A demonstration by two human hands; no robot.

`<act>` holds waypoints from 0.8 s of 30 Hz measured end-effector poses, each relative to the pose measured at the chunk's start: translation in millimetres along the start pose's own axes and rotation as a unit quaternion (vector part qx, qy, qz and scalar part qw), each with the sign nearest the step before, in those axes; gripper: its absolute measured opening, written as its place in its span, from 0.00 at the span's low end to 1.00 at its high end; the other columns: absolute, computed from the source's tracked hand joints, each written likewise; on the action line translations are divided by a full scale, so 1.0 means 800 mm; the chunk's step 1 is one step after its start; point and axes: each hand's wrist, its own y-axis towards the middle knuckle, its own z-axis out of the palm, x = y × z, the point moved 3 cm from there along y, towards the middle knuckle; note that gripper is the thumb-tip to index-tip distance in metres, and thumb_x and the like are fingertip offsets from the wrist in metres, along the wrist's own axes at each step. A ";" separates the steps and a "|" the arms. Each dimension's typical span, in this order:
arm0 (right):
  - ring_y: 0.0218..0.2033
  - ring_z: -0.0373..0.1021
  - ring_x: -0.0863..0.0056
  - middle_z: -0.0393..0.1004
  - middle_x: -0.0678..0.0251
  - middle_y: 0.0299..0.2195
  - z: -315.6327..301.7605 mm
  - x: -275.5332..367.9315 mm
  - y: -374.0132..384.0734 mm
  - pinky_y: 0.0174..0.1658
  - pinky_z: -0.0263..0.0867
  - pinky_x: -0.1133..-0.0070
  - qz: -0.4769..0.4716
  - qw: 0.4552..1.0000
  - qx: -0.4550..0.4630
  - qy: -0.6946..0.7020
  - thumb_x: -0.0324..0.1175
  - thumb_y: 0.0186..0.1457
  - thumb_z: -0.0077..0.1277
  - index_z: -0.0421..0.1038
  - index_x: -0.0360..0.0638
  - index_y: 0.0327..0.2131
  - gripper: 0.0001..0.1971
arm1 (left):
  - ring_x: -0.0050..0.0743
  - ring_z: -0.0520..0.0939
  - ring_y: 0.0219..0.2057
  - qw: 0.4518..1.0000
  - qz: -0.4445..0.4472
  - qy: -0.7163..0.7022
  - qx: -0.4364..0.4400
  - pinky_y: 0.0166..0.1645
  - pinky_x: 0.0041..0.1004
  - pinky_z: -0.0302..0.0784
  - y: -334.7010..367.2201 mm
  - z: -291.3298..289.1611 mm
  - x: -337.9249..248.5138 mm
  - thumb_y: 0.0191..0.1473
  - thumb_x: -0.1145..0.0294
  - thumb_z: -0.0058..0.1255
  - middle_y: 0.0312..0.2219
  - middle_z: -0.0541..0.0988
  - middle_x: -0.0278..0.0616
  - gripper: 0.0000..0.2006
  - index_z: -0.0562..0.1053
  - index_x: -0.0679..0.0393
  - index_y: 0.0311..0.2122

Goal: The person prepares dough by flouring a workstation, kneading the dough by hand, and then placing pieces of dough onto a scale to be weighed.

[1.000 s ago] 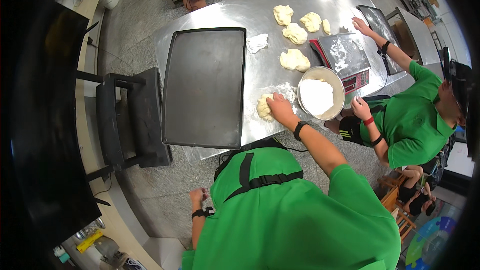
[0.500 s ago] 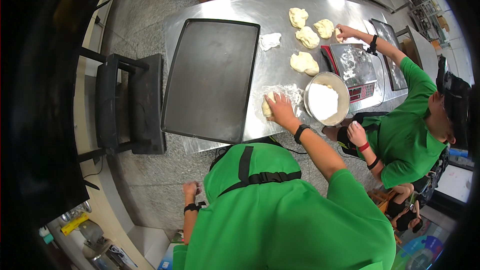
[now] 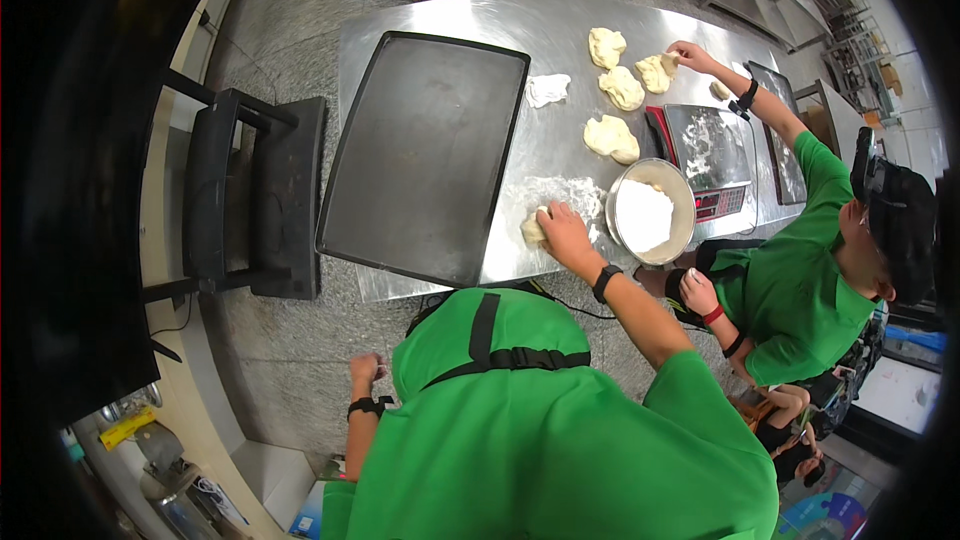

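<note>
My right hand (image 3: pixel 563 231) presses down on a small lump of pale dough (image 3: pixel 533 230), its fingers curled over it at the table's near edge. Loose white flour (image 3: pixel 565 195) is spread on the steel around it. My left hand (image 3: pixel 368 367) hangs over the floor beside my body, away from the table; its fingers are curled in and I see nothing in them. Just right of my right hand stands a metal bowl (image 3: pixel 683 236) with white flour (image 3: pixel 643 215) in it. Beyond lie several larger dough lumps (image 3: pixel 611 139).
A big black baking tray (image 3: pixel 420 150) covers the table's left side, with a crumpled white cloth (image 3: pixel 547 90) beside it. At the right is a floury red scale (image 3: pixel 706 148). A co-worker in green (image 3: pixel 820 270) reaches a hand (image 3: pixel 690 57) across to a dough lump (image 3: pixel 656 73).
The dough under my right hand has turned and looks shorter. The co-worker's hand has left a small dough piece near the scale and now touches a larger lump. My view has shifted slightly.
</note>
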 end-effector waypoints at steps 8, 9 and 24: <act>0.42 0.66 0.52 0.65 0.53 0.38 -0.032 -0.017 -0.015 0.41 0.66 0.65 0.080 0.991 -0.062 0.089 0.29 0.38 0.61 0.65 0.39 0.40 0.22 | 0.32 0.75 0.13 0.998 0.030 0.050 0.018 0.19 0.29 0.75 0.008 -0.006 -0.022 0.50 0.75 0.46 0.18 0.77 0.45 0.09 0.75 0.67 0.24; 0.42 0.66 0.52 0.65 0.53 0.38 -0.038 -0.020 -0.018 0.42 0.66 0.65 0.117 0.982 -0.077 0.130 0.28 0.38 0.62 0.65 0.39 0.40 0.23 | 0.32 0.76 0.14 0.996 0.047 0.067 0.020 0.19 0.30 0.75 0.012 -0.007 -0.029 0.51 0.74 0.46 0.18 0.77 0.45 0.09 0.75 0.66 0.24; 0.41 0.67 0.74 0.65 0.66 0.38 -0.176 0.042 -0.068 0.40 0.66 0.81 0.183 0.843 -0.298 0.410 0.17 0.37 0.55 0.66 0.38 0.37 0.19 | 0.40 0.81 0.38 0.867 0.213 -0.008 0.450 0.40 0.35 0.82 -0.276 0.237 -0.359 0.60 0.54 0.47 0.43 0.76 0.49 0.24 0.66 0.68 0.49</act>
